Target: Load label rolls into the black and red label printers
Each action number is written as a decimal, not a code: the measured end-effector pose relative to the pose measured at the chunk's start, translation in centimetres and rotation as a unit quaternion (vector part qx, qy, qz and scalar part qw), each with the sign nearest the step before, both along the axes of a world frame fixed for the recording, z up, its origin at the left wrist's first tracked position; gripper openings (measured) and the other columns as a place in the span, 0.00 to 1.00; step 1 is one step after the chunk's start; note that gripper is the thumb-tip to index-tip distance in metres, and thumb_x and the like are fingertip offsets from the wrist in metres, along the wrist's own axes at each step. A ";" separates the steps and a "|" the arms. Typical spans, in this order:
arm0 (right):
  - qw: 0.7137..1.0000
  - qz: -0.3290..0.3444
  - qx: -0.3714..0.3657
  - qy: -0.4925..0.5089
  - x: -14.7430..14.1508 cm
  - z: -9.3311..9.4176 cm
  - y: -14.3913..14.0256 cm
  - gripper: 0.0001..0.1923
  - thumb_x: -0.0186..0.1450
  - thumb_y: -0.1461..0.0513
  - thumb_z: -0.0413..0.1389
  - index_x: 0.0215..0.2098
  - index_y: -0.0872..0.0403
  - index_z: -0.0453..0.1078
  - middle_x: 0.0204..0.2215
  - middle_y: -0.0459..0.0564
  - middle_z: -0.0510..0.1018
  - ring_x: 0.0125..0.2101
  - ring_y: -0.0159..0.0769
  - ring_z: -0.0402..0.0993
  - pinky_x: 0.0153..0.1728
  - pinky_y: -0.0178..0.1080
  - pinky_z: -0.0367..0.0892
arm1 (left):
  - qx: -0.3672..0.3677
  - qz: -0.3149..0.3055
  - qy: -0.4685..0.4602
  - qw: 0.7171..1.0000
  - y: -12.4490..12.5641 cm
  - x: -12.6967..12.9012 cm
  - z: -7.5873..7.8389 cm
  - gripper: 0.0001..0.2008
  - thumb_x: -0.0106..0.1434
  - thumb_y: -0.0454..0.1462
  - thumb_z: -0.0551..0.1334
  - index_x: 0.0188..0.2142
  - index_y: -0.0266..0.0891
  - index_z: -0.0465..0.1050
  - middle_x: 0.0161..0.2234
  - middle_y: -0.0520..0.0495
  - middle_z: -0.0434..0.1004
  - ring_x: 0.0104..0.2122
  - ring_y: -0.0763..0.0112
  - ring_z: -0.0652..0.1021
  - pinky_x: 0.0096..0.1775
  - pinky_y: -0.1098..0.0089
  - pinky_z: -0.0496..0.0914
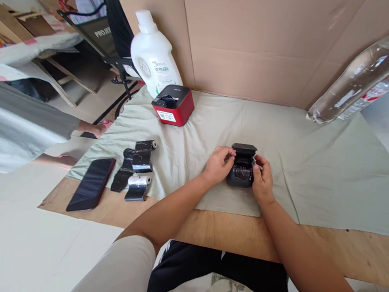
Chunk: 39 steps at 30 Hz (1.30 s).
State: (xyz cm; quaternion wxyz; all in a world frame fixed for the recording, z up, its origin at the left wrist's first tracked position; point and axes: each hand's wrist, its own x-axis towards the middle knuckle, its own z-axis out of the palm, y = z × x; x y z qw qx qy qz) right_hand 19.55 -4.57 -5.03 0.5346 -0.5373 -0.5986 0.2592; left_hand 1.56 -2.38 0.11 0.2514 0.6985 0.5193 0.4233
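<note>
In front of me on the cloth stands a small black printer (239, 182), its lid (245, 147) tipped up at the back. A dark, shiny roll (243, 172) shows inside the bay. At the printer's left side is my left hand (219, 164), closed, its thumb and fingertips together by the lid hinge. My right hand (264, 178) grips the opposite side, with the thumb on the near edge and the fingers curled by the lid. Whether either fingertip pinches a small part is hard to make out.
A red and black printer (182, 109) stands before a white jug (156, 52). Dark film on rolls (143, 155) lies left, beside a phone (91, 184). Two clear bottles (364, 74) lean at the back right against cardboard (262, 41). People are at the left.
</note>
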 end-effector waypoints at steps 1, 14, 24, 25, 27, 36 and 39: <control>1.000 -0.007 0.001 0.004 0.0 -0.1 0.1 0.25 0.70 0.46 0.47 0.56 0.52 0.66 0.53 0.58 0.73 0.52 0.45 0.70 0.55 0.55 0.67 | -0.006 0.004 0.034 0.999 0.1 0.3 0.6 0.11 0.63 0.30 0.57 0.42 0.39 0.75 0.41 0.45 0.78 0.43 0.64 0.74 0.48 0.65 0.69; 0.999 -0.012 0.032 -0.015 0.2 -0.4 0.5 0.23 0.70 0.46 0.46 0.52 0.52 0.69 0.47 0.56 0.75 0.50 0.45 0.71 0.55 0.55 0.66 | -0.149 -0.121 0.471 0.861 3.5 4.8 6.0 0.15 0.63 0.43 0.62 0.44 0.37 0.79 0.50 0.37 0.75 0.54 0.48 0.67 0.55 0.53 0.58; 0.999 -0.016 0.037 -0.023 0.3 -0.4 0.6 0.22 0.70 0.47 0.46 0.50 0.53 0.70 0.46 0.56 0.75 0.49 0.44 0.71 0.54 0.54 0.66 | -0.159 -0.076 0.429 0.886 3.4 4.8 5.4 0.14 0.58 0.39 0.64 0.42 0.37 0.78 0.48 0.39 0.76 0.54 0.51 0.67 0.53 0.56 0.59; 0.999 -0.018 0.040 -0.024 0.4 -0.4 0.7 0.22 0.70 0.47 0.46 0.49 0.53 0.70 0.45 0.56 0.75 0.48 0.44 0.71 0.53 0.53 0.66 | -0.151 -0.074 0.409 0.897 3.3 4.5 5.2 0.13 0.57 0.39 0.65 0.42 0.39 0.78 0.47 0.41 0.77 0.53 0.52 0.68 0.52 0.56 0.59; 0.998 -0.022 0.046 -0.027 0.5 -0.4 0.7 0.22 0.70 0.47 0.46 0.48 0.53 0.70 0.45 0.55 0.75 0.48 0.44 0.71 0.53 0.53 0.66 | -0.129 -0.071 0.372 0.916 3.3 4.0 4.8 0.12 0.55 0.39 0.65 0.40 0.40 0.78 0.45 0.44 0.79 0.51 0.54 0.69 0.52 0.56 0.59; 0.997 -0.020 0.059 -0.045 0.3 -0.3 0.7 0.23 0.70 0.45 0.45 0.49 0.52 0.69 0.45 0.56 0.73 0.49 0.45 0.69 0.54 0.55 0.64 | -0.082 -0.120 0.323 0.935 3.6 3.5 4.4 0.13 0.54 0.38 0.67 0.40 0.39 0.79 0.39 0.42 0.81 0.52 0.49 0.70 0.53 0.52 0.59; 0.997 -0.017 0.062 -0.049 0.3 -0.1 0.5 0.24 0.71 0.45 0.43 0.49 0.52 0.68 0.46 0.56 0.74 0.49 0.45 0.69 0.54 0.55 0.64 | -0.164 -0.114 0.177 0.964 3.9 3.4 5.3 0.12 0.56 0.38 0.65 0.39 0.37 0.79 0.38 0.43 0.82 0.46 0.57 0.75 0.50 0.59 0.66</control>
